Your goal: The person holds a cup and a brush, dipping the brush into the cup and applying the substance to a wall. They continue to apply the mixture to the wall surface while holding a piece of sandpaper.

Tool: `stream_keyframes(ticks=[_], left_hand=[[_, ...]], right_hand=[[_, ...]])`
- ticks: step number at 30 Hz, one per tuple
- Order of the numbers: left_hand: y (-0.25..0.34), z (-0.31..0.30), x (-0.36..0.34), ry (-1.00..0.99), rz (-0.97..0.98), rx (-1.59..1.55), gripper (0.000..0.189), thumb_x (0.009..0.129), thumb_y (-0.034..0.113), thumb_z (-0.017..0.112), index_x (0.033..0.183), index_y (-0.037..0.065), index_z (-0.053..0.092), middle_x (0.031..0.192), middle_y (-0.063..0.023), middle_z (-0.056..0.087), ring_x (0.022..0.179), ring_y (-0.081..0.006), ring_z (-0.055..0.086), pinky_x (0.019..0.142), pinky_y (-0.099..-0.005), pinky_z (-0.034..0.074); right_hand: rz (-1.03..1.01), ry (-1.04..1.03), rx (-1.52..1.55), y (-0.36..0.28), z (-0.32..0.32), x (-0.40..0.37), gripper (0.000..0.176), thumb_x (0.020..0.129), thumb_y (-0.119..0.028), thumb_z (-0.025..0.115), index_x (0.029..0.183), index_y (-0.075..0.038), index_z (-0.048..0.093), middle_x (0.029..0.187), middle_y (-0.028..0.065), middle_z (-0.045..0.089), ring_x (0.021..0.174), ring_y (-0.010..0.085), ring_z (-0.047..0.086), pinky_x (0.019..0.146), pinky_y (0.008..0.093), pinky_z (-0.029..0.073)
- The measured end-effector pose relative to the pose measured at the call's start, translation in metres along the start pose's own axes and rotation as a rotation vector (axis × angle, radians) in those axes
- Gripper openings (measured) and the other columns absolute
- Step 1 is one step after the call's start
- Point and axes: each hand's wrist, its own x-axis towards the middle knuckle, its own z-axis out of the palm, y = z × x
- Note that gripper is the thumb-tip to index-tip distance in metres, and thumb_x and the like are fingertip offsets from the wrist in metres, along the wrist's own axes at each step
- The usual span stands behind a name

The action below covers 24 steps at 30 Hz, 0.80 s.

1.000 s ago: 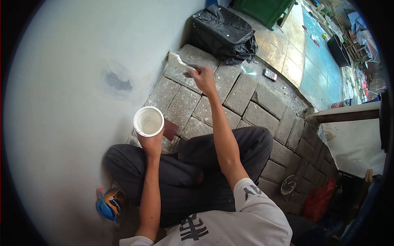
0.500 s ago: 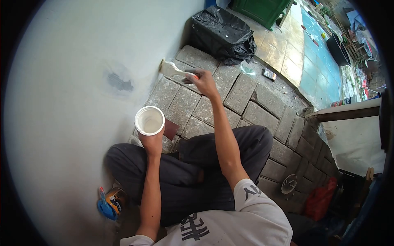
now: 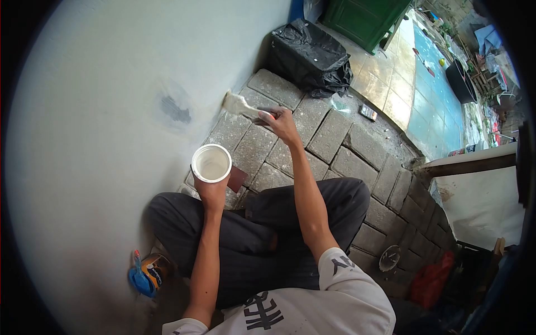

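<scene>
My right hand is closed around the handle of a paintbrush. The brush's pale, paint-coated bristles touch the foot of the white wall, where it meets the paving. In my left hand is a white plastic cup, held upright with its open top toward me. Some whitish paint shows inside it. A dark grey patch marks the wall, left of the brush. Just right of the cup, a reddish-brown piece of sandpaper lies on the paving.
Grey paving blocks cover the ground. A container wrapped in a black plastic bag stands by the wall, with a green cabinet behind. A small pack lies at right. Near my left knee sits a yellow-and-black can beside a blue-handled tool.
The view has shifted slightly, so the surroundings sit lower and to the right. The brush stays at the wall's foot, its handle angled a little differently. Both holds are unchanged.
</scene>
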Motion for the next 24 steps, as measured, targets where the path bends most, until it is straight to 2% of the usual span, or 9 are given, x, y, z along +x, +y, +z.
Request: stream_keyframes(ticks=[3,8,9,11,13,15,19,21,24], left_hand=[[0.001,0.000,0.000,0.022,0.006,0.002,0.035,0.077,0.002,0.085,0.108,-0.002,0.067,0.102,-0.0101,0.072,0.092,-0.0213,0.069,0.086,-0.0351,0.053],[0.002,-0.001,0.000,0.028,-0.030,-0.069,0.040,0.077,0.001,0.085,0.112,-0.001,0.066,0.106,-0.0102,0.072,0.097,-0.0213,0.068,0.091,-0.0350,0.052],[0.002,-0.003,-0.001,0.035,-0.031,-0.065,0.040,0.077,0.001,0.085,0.112,-0.001,0.066,0.106,-0.0102,0.072,0.097,-0.0213,0.068,0.091,-0.0350,0.052],[0.000,-0.003,-0.002,0.010,-0.064,-0.063,0.061,0.072,0.003,0.088,0.124,-0.001,0.057,0.116,-0.0140,0.067,0.105,-0.0284,0.067,0.093,-0.0378,0.053],[0.002,-0.003,-0.001,0.008,-0.059,-0.078,0.062,0.072,0.003,0.088,0.125,-0.001,0.056,0.116,-0.0140,0.067,0.105,-0.0286,0.067,0.093,-0.0377,0.053],[0.005,-0.002,-0.001,0.007,-0.078,-0.086,0.062,0.072,0.003,0.088,0.125,-0.001,0.056,0.116,-0.0143,0.067,0.105,-0.0288,0.067,0.093,-0.0381,0.053],[0.005,-0.001,0.000,0.005,-0.032,-0.057,0.063,0.073,0.004,0.088,0.126,-0.001,0.055,0.116,-0.0144,0.067,0.106,-0.0291,0.067,0.093,-0.0386,0.053],[0.011,0.000,0.002,0.036,-0.036,-0.082,0.050,0.078,0.002,0.085,0.121,-0.001,0.061,0.113,-0.0115,0.070,0.102,-0.0230,0.068,0.093,-0.0358,0.052],[0.008,-0.001,0.001,0.020,-0.032,-0.089,0.052,0.077,0.003,0.085,0.123,-0.001,0.060,0.114,-0.0119,0.069,0.103,-0.0234,0.067,0.093,-0.0360,0.052]], right_hand=[[0.084,-0.068,-0.013,-0.006,-0.007,-0.005,0.031,0.098,-0.010,0.067,0.115,0.016,0.066,0.096,0.0208,0.074,0.086,0.0247,0.075,0.079,0.0335,0.064],[0.091,0.013,0.005,0.007,-0.007,-0.003,0.030,0.098,-0.011,0.067,0.115,0.014,0.067,0.103,0.0195,0.073,0.090,0.0260,0.074,0.082,0.0341,0.064],[0.046,0.093,-0.015,0.011,-0.008,-0.002,0.030,0.098,-0.010,0.066,0.115,0.015,0.067,0.103,0.0193,0.073,0.090,0.0257,0.075,0.082,0.0341,0.064],[-0.001,0.167,-0.036,0.020,-0.010,0.001,0.030,0.099,-0.010,0.066,0.116,0.015,0.066,0.103,0.0192,0.073,0.090,0.0254,0.075,0.083,0.0341,0.063],[-0.050,0.290,-0.291,0.019,-0.005,0.004,0.030,0.099,-0.009,0.065,0.116,0.015,0.066,0.104,0.0190,0.073,0.091,0.0250,0.075,0.084,0.0346,0.063],[-0.054,0.277,-0.266,0.021,0.004,-0.001,0.031,0.099,-0.010,0.065,0.117,0.015,0.066,0.103,0.0196,0.073,0.090,0.0248,0.075,0.084,0.0340,0.063],[-0.054,0.002,-0.161,0.009,0.026,-0.020,0.033,0.097,-0.014,0.068,0.119,0.012,0.067,0.098,0.0183,0.075,0.088,0.0213,0.075,0.080,0.0306,0.061],[0.069,-0.132,-0.200,0.004,0.028,-0.026,0.034,0.097,-0.013,0.069,0.120,0.012,0.067,0.099,0.0188,0.075,0.089,0.0220,0.075,0.081,0.0306,0.061],[0.077,-0.141,-0.188,0.002,0.026,-0.028,0.033,0.097,-0.012,0.068,0.120,0.013,0.066,0.099,0.0194,0.075,0.089,0.0228,0.075,0.082,0.0308,0.061]])
